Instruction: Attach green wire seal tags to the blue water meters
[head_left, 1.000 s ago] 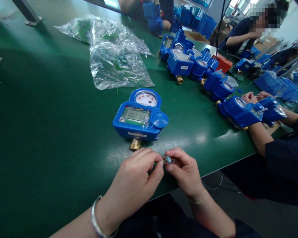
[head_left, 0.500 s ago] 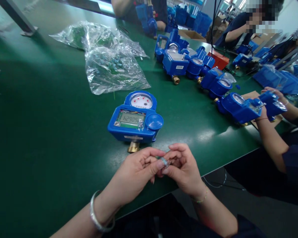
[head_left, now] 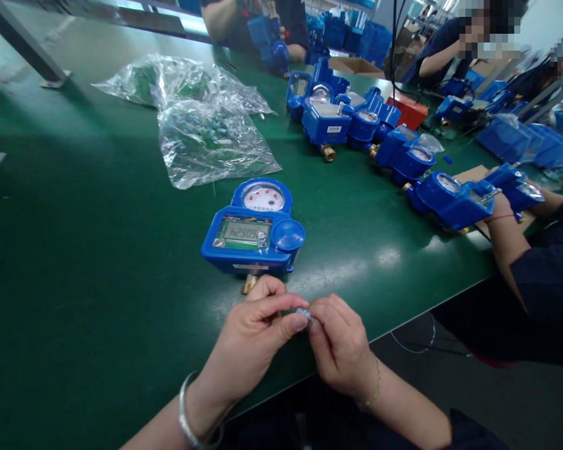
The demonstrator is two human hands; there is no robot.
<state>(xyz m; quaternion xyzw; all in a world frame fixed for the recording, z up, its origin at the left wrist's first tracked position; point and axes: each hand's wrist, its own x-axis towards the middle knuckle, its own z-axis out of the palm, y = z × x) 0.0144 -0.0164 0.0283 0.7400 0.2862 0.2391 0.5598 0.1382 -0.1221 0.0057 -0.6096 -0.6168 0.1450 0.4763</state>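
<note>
Between the thumb and fingers of my left hand (head_left: 258,331) is a small light-blue, partly clear piece (head_left: 304,314), too small to name more exactly. My right hand (head_left: 340,344) pinches at the same piece from the other side, fingertips meeting those of the left. Just beyond the hands a blue water meter (head_left: 253,237) rests on the green table, with a digital display, a round dial behind it and a brass threaded end (head_left: 248,285) toward me. The left fingers partly overlap that brass end in view.
Clear plastic bags (head_left: 216,137) of small blue and green parts lie farther back. Several blue meters (head_left: 328,119) stand in a row toward the right. A co-worker's hand (head_left: 500,209) holds another meter (head_left: 450,200). The table's front edge (head_left: 403,322) runs diagonally below.
My right hand has turned, its fingers now closing downward onto the small piece. My left hand's fingers have shifted slightly, and the view has moved a little.
</note>
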